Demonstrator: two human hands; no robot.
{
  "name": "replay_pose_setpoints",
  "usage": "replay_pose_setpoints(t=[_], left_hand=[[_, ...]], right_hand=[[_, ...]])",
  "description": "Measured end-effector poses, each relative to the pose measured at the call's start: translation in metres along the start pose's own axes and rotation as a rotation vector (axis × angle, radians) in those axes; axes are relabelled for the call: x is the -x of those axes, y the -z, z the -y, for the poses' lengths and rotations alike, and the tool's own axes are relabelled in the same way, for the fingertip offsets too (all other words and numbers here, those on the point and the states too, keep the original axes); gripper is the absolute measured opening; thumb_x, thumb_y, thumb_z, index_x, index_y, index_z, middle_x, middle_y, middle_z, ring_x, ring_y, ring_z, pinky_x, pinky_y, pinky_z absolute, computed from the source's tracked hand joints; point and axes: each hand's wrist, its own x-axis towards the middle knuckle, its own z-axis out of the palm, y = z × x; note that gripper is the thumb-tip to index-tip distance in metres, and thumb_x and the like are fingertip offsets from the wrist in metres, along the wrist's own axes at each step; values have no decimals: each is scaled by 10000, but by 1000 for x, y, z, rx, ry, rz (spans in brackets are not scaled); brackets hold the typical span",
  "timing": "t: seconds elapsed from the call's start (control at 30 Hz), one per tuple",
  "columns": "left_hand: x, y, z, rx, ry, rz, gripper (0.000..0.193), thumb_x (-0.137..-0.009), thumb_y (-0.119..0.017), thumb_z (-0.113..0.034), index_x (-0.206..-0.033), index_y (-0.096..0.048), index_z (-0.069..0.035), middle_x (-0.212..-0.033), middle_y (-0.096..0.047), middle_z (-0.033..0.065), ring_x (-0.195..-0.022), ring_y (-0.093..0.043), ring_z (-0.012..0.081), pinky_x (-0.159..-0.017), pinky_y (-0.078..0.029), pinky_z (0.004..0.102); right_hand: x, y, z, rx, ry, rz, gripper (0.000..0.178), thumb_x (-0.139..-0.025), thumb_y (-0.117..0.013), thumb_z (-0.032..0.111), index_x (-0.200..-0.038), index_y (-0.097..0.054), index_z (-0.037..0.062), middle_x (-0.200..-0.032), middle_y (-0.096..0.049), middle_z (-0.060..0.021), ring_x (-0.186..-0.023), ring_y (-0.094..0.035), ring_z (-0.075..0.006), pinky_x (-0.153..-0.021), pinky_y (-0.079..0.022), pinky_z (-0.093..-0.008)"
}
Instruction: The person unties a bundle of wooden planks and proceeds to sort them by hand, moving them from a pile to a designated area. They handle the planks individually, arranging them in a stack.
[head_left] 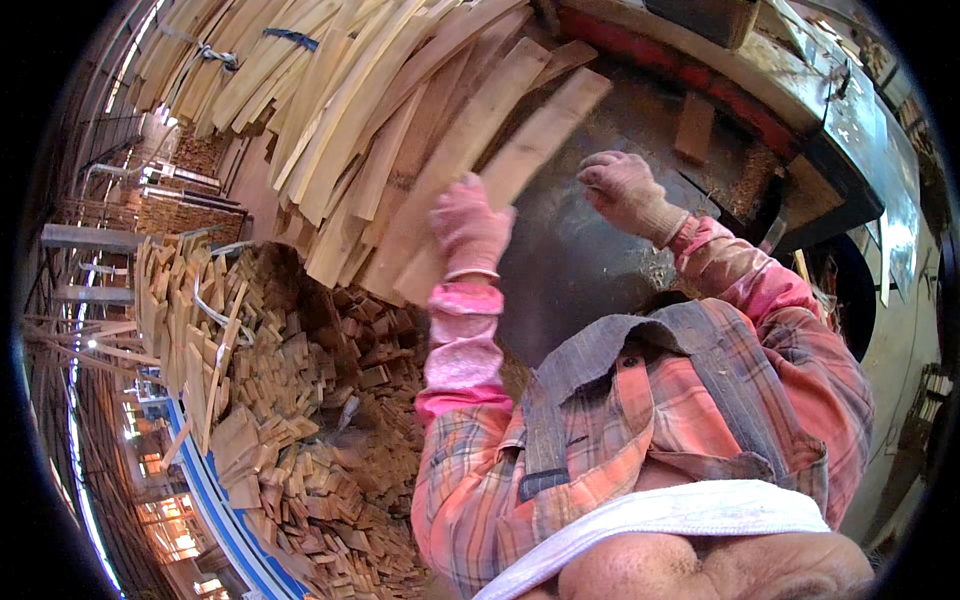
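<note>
A knit work glove covers my left hand [470,226], which is closed on a pale wooden board [548,132] at the edge of a dark metal table [560,250]. The board slants up to the right, with its far end lying over the metal. My right hand [628,194], also gloved, hangs over the table to the right of that board, apart from it. Its fingers curl inward, and nothing shows in them. Left of my left hand, a heap of long boards [340,130] fans out, overlapping and leaning.
Below the boards on the left lies a big pile of short wood offcuts [320,480]. A small reddish block [694,128] rests on the table near the red-edged machine [660,60]. Bent sheet metal [890,220] sticks out at the right. A blue rail [225,500] runs along the lower left.
</note>
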Motion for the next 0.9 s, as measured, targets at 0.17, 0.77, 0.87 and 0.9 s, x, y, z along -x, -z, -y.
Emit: replay_pose_setpoints(t=[0.17, 0.77, 0.87, 0.9], left_hand=[[29, -65, -45, 330, 98, 400, 671, -831, -701, -574, -1271, -616, -75, -1283, -627, 216, -1217, -612, 361, -1001, -503, 483], [79, -64, 64, 252, 362, 46, 852, -750, -802, -442, -1414, -447, -44, -1259, -591, 231, -1167, -595, 400, -979, -475, 531], [105, -68, 60, 297, 356, -22, 775, -728, -801, -443, -1316, -496, -41, -1197, -604, 228, -1126, -604, 411, -952, -492, 515], [108, -49, 51, 354, 334, 1, 744, -721, -799, -441, -1277, -512, -38, -1174, -608, 226, -1114, -605, 415, -945, -497, 511]], right_hand=[[-17, -30, 45, -21, 80, 90, 297, -867, -636, 219, -1139, -691, 114, -1220, -671, -88, -1153, -620, -314, -940, -501, -461], [12, -21, -211, 263, -77, 49, 346, -954, -594, 307, -1152, -687, 38, -1234, -654, -179, -1158, -597, -399, -994, -485, -465], [-7, -11, -167, 261, -235, 139, 309, -941, -621, 258, -1157, -683, 46, -1229, -661, -166, -1152, -603, -391, -995, -488, -459], [-6, -7, -153, 261, -159, 103, 297, -935, -634, 241, -1155, -682, 48, -1225, -664, -165, -1150, -606, -388, -993, -490, -457]])
